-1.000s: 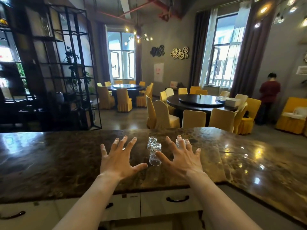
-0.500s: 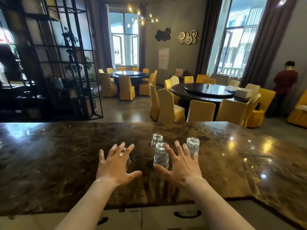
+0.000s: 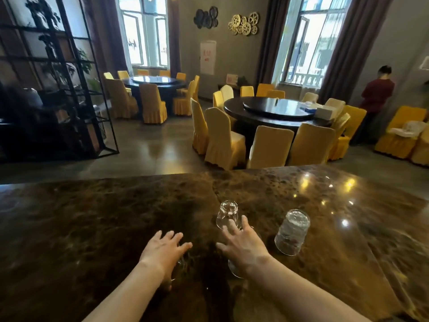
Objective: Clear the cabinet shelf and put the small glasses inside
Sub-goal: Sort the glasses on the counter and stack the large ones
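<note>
Several small clear glasses stand upside down on the dark marble counter [image 3: 92, 228]. One glass [image 3: 227, 213] sits just beyond my right fingertips, and a ribbed glass [image 3: 293, 232] stands free to the right. My right hand [image 3: 243, 248] lies palm down, fingers spread, over a third glass [image 3: 234, 271] whose rim shows under the wrist. My left hand [image 3: 162, 254] covers a fourth glass [image 3: 181, 262], mostly hidden. Neither hand's fingers are closed around a glass. No cabinet is in view.
Beyond the counter's far edge is a dining room with round dark tables [image 3: 274, 112] and yellow-covered chairs [image 3: 222, 138]. A black metal shelf frame [image 3: 69, 89] stands at left. A person in red [image 3: 376, 94] stands far right, facing away.
The camera tilted and moved closer to the counter. Both hands lowered from hovering with spread fingers onto the two nearest glasses. The glasses have stayed in place.
</note>
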